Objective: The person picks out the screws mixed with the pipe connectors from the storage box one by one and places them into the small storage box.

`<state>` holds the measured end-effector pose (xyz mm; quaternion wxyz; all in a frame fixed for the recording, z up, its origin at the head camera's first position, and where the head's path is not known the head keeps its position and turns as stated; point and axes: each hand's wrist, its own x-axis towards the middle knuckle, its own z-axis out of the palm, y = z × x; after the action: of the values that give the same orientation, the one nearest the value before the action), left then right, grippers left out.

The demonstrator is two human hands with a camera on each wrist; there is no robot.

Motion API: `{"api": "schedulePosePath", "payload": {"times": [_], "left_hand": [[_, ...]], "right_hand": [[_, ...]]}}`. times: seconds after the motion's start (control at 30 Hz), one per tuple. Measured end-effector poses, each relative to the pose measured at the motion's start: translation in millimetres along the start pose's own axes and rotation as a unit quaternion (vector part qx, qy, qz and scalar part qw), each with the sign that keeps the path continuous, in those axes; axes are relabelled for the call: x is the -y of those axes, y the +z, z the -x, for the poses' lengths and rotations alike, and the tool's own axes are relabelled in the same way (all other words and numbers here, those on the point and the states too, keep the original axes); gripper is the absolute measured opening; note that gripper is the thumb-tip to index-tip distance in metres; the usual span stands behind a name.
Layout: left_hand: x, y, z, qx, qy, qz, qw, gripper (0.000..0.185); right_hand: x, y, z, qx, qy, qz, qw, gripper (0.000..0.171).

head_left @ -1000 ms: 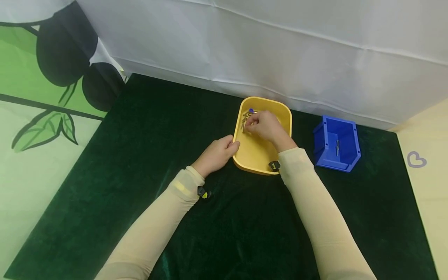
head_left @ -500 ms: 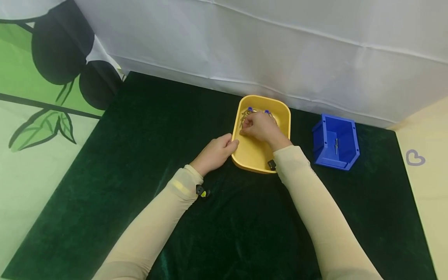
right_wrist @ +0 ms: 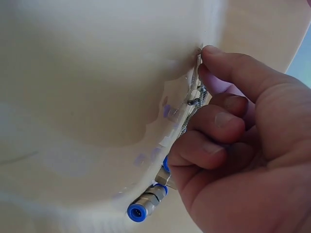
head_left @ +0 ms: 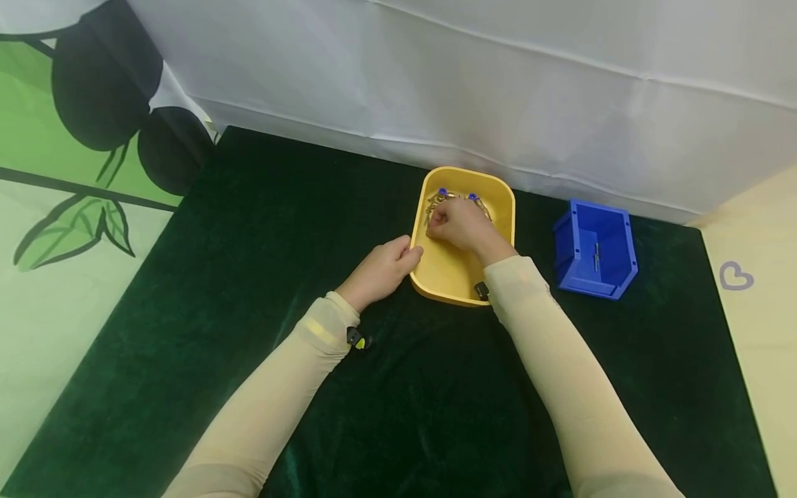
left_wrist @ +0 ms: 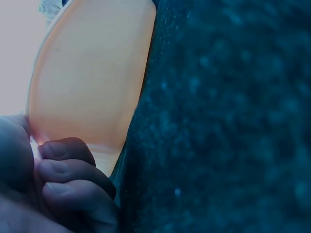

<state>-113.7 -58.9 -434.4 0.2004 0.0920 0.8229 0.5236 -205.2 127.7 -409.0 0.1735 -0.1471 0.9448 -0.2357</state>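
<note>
Two Hands at a Yellow Tray

A person's left hand (head_left: 376,271) grips the near-left side of a yellow tray (head_left: 443,273), thumb at the rim and fingers curled against the outer wall. The right hand (head_left: 463,223) is inside the tray, fingers bent and tips low; whether they pinch anything cannot be made out. Blue-ended fittings (right_wrist: 146,204) and small metal parts (head_left: 432,202) lie beside and just beyond that hand. Apart from it, to its right, stands a blue bin (head_left: 563,252) with a slim metal piece (head_left: 596,257) inside. Green cloth (head_left: 261,207) spreads beneath both hands; a white sheet (head_left: 436,83) hangs beyond them.
</note>
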Motion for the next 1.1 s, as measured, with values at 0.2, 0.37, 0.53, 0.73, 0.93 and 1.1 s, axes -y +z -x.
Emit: {"api": "schedulePosePath", "payload": {"times": [0.2, 0.37, 0.53, 0.73, 0.93, 1.1], "left_hand": [[1.0, -0.6, 0.2, 0.000, 0.004, 0.002, 1.0000, 0.030], [1.3, -0.3, 0.3, 0.006, 0.009, 0.007, 0.9999, 0.036], [1.0, -1.0, 0.2, 0.006, 0.012, 0.008, 0.9999, 0.035], [2.7, -2.5, -2.3, 0.010, 0.021, 0.010, 0.9997, 0.035], [4.4, -2.9, -2.3, 0.016, 0.016, 0.017, 0.9996, 0.035], [5.4, -2.9, -1.6, 0.017, 0.014, 0.021, 0.9995, 0.038]], "right_hand": [[-0.6, 1.5, -1.6, 0.007, 0.000, 0.016, 1.000, 0.013], [-0.9, 2.5, -2.1, 0.007, 0.004, 0.017, 1.000, 0.013], [-0.2, 2.8, -3.9, 0.012, -0.007, 0.017, 1.000, 0.014], [1.9, 2.1, -5.0, 0.013, -0.010, 0.015, 1.000, 0.013], [1.8, 2.7, -4.9, 0.012, -0.014, 0.022, 1.000, 0.010], [2.4, 3.8, -6.3, 0.011, -0.007, 0.016, 1.000, 0.011]]}}
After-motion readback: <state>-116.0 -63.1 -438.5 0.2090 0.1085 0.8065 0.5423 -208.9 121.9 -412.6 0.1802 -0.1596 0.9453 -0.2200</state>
